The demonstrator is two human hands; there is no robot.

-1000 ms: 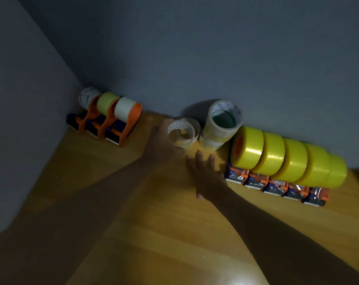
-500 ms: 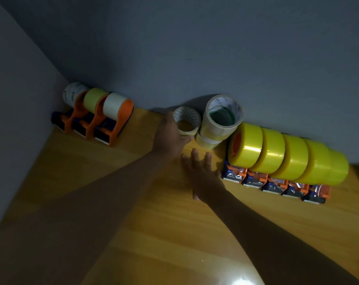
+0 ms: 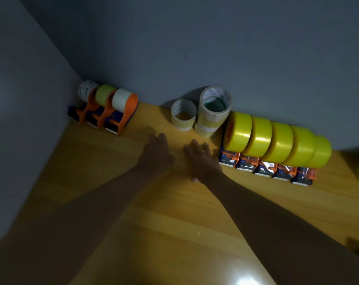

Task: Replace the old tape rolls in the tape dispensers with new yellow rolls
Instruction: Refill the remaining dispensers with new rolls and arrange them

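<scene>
While off the used rolls (image 3: 183, 115), both hands empty: left hand (image 3: 157, 155), right hand (image 3: 203, 161)

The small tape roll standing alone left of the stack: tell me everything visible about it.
The small tape roll is nearly used up: a thin pale-yellowish layer on a white printed core. It stands on end on the wooden table near the wall, hollow centre upward, beside the stacked rolls. Neither hand touches it.

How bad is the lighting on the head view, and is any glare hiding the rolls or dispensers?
Head view: dim overall, both forearms and the left hand and right hand nearly silhouetted; a bright glare patch on the wooden table sits at the bottom edge, clear of everything; the yellow rolls read well; the old rolls cast shadows on the wall; edges bend from the wide-angle lens.
</scene>
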